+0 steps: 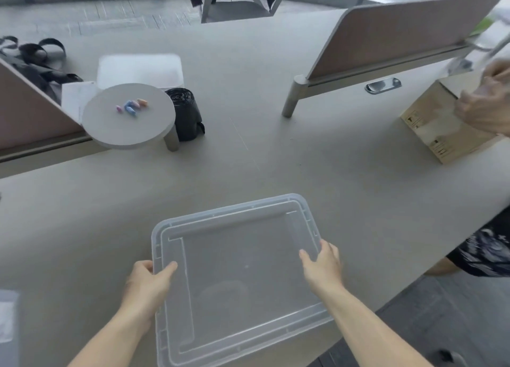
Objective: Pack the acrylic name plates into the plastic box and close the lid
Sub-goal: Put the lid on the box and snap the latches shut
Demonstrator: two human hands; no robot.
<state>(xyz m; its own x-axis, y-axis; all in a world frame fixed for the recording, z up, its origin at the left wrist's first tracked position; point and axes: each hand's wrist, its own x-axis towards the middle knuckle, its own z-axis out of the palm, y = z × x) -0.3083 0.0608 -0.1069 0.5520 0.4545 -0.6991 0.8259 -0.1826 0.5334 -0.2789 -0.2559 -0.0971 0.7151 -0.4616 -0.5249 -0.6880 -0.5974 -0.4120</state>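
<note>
Head view: both hands grip a clear lid [237, 273] at the near edge of the desk [303, 159]

Left hand [146, 286] clamps the lid's left rim, thumb [168, 270] on top and fingers under; right hand [323, 267] does likewise on the right rim. It looks like the lid alone, held flat, though whether the box sits beneath I cannot tell. No name plates show clearly; they may be with another person's hands [485, 104] over a cardboard box [430, 129] at far right. I judge this the opening step, lid being handled, packing not begun. Next move calls for setting the lid aside on bare desk. Grey matte desk with dividers [400, 35]; a round shelf [127, 115] at left holds small coloured bits, with a black roll [185, 112] beside it; a chair and windows lie beyond
</note>
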